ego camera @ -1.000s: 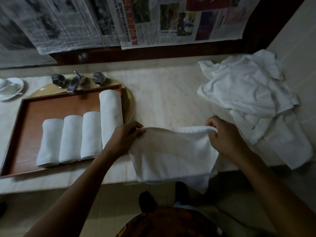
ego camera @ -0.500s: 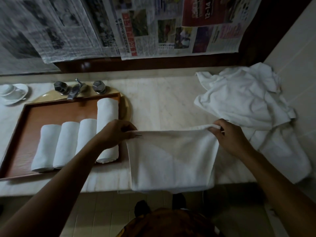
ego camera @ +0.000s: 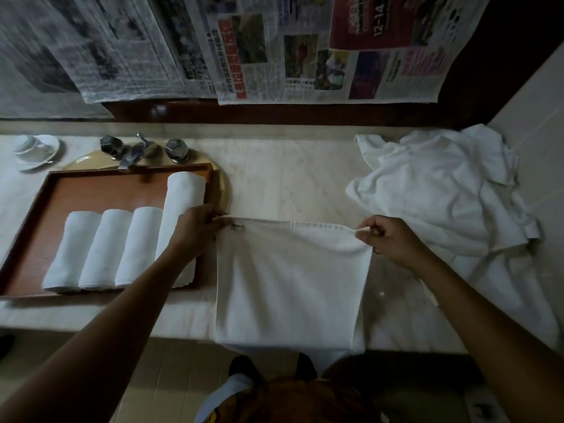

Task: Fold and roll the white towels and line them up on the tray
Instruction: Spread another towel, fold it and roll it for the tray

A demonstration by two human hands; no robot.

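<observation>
A white towel (ego camera: 290, 279) lies spread on the marble counter, its near edge hanging over the front. My left hand (ego camera: 195, 227) pinches its far left corner and my right hand (ego camera: 390, 239) pinches its far right corner, holding the far edge taut. Left of it sits a brown wooden tray (ego camera: 100, 193) with several rolled white towels (ego camera: 100, 248) side by side; the rightmost roll (ego camera: 183, 193) is longer and partly hidden by my left forearm. A heap of unfolded white towels (ego camera: 442, 190) lies at the right.
A tap with two metal knobs (ego camera: 137, 151) stands behind the tray, over a tan basin. A white cup and saucer (ego camera: 33, 148) sit at the far left. Newspaper sheets (ego camera: 274, 47) hang on the back wall. A tiled wall bounds the right side.
Both hands have drawn the towel's far edge further onto the counter and stretched it straight, so the towel now lies flatter. The tray and the heap have stayed put.
</observation>
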